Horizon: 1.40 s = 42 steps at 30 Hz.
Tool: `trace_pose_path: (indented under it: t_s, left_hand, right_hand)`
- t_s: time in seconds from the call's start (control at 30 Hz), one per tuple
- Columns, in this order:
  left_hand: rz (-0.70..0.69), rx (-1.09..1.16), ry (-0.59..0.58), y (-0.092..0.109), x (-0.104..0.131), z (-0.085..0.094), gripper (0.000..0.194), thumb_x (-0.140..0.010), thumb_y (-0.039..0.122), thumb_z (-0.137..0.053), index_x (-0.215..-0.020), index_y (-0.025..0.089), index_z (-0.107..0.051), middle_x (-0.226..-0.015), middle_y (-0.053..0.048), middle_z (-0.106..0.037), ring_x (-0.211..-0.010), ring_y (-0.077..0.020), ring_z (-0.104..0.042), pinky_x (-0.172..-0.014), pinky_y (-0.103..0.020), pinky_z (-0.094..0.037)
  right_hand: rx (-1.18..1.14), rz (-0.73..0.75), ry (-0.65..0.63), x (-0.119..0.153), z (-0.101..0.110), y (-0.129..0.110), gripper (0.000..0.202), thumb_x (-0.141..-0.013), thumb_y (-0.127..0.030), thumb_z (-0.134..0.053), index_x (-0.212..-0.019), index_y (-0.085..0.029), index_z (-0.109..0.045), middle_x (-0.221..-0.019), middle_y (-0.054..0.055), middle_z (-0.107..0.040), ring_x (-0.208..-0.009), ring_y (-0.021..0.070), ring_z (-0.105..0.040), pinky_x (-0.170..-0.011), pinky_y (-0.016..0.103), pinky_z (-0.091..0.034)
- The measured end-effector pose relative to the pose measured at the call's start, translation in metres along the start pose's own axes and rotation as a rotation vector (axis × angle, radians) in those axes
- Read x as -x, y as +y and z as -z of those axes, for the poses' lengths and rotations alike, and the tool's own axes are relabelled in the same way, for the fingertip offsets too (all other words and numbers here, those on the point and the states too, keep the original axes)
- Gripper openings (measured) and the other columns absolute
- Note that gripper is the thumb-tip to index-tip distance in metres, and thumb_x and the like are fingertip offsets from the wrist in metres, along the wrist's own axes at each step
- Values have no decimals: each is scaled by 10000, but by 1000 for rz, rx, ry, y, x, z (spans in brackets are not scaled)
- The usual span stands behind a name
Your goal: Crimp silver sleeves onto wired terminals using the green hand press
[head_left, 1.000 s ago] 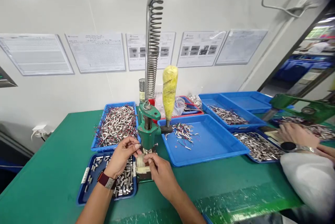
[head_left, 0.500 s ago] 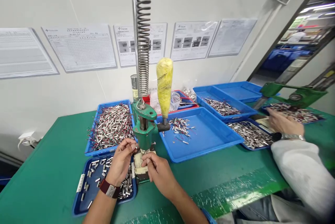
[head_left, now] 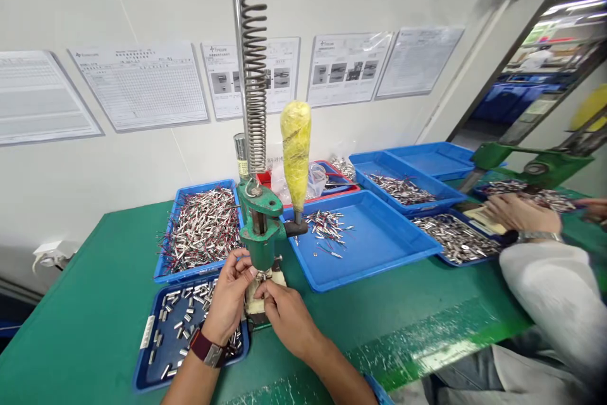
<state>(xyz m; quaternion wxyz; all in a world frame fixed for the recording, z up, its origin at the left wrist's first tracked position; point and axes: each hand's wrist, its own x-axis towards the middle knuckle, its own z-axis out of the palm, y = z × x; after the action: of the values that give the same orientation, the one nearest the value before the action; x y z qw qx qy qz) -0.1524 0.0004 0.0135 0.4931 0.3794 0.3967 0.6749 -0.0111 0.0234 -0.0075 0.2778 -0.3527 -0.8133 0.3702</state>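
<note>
My left hand (head_left: 231, 296) is closed in a pinch just left of the ram of a green hand press (head_left: 260, 234). Whatever lies between its fingertips is too small to make out. From the right, my right hand (head_left: 287, 315) reaches the same spot, thumb and fingers pressed together at the small metal die (head_left: 263, 276) under the ram. Its fingertips hide what they grip. The press's yellow-wrapped lever handle (head_left: 296, 152) stands upright. Below my left wrist sits a blue tray of small metal cylinders (head_left: 159, 329).
A blue bin of wired metal parts (head_left: 202, 228) stands behind my left hand. Right of the press, a blue tray (head_left: 374, 247) holds a small pile of wired parts. A co-worker's hand (head_left: 524, 215) is at another green press (head_left: 535, 168), beside more parts trays.
My left hand has moved right and slightly down, its fingertips now at the die. My right hand stays nearly where it was. The co-worker's hand has shifted slightly right.
</note>
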Motion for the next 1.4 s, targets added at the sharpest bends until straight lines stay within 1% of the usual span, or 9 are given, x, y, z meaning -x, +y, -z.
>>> trace_pose_path:
  t_s: [0.2, 0.37, 0.67, 0.97, 1.07, 1.2, 1.27, 1.33, 1.4]
  left_hand:
    - [3, -10, 58, 2, -1, 3, 357, -810, 262, -727, -1129, 267, -568, -953, -2, -617, -844, -135, -584, -785, -243, -439]
    - [2, -45, -19, 4, 1, -3, 323, -832, 262, -705, -1124, 272, -568, -984, -1, -649, -872, -142, -601, -818, -253, -444]
    - [-9, -154, -181, 12, -8, -4, 340, -797, 283, -752, -1096, 241, -599, -987, -19, -677, -935, -182, -609, -844, -274, -457]
    - [-58, -293, -229, 15, -11, 3, 376, -810, 290, -745, -1152, 220, -606, -916, -23, -637, -966, -205, -581, -890, -303, -437]
    - [-72, -337, -239, 14, -12, 8, 361, -810, 313, -743, -1132, 204, -621, -913, -28, -641, -947, -203, -574, -890, -307, -427]
    - [-15, -351, -225, 11, -9, 12, 467, -795, 330, -757, -1219, 218, -597, -1068, -57, -653, -944, -196, -571, -871, -298, -426]
    - [4, -363, -228, 12, -6, 12, 519, -785, 333, -764, -1257, 216, -582, -1127, -73, -651, -939, -198, -576, -857, -297, -433]
    - [-5, -410, -236, 13, -5, 13, 481, -806, 337, -741, -1243, 198, -594, -1117, -81, -662, -920, -199, -583, -843, -297, -438]
    - [-20, -472, -233, 14, -5, 15, 426, -829, 342, -714, -1211, 183, -612, -1068, -77, -673, -880, -194, -587, -817, -293, -443]
  right_hand:
    - [-72, 14, 33, 1, 0, -2, 295, -883, -90, -379, -979, -201, -635, -829, 22, -686, -735, 147, -609, -665, 222, -407]
    - [61, -25, -53, -3, 2, -1, 307, -778, -32, -442, -905, -200, -666, -847, 22, -714, -761, 157, -634, -714, 230, -403]
    - [173, -16, -72, 4, 1, 0, 269, -893, -150, -432, -1047, -222, -641, -767, 12, -697, -692, 165, -628, -618, 240, -317]
    - [-65, 17, -170, 12, 8, 3, 243, -900, -175, -423, -990, -201, -648, -674, -13, -622, -593, 127, -551, -575, 221, -354]
    - [-296, -10, -89, 7, 46, -6, 233, -934, -285, -445, -988, -183, -648, -618, -23, -587, -501, 114, -512, -492, 214, -388]
    - [-381, 232, 758, -53, 139, -66, 242, -931, -399, -545, -1056, -203, -615, -825, 17, -646, -707, 124, -606, -632, 237, -502]
    - [-437, 396, 703, -96, 180, -107, 289, -928, -447, -560, -1098, -216, -596, -1044, 40, -661, -901, 126, -636, -736, 236, -520]
    - [-526, 456, 408, -124, 203, -140, 404, -979, -502, -427, -1059, -146, -600, -996, 29, -665, -832, 74, -638, -721, 189, -498]
    - [-630, 511, 223, -125, 207, -160, 522, -998, -534, -320, -941, -100, -606, -799, -10, -640, -636, 28, -599, -610, 150, -461]
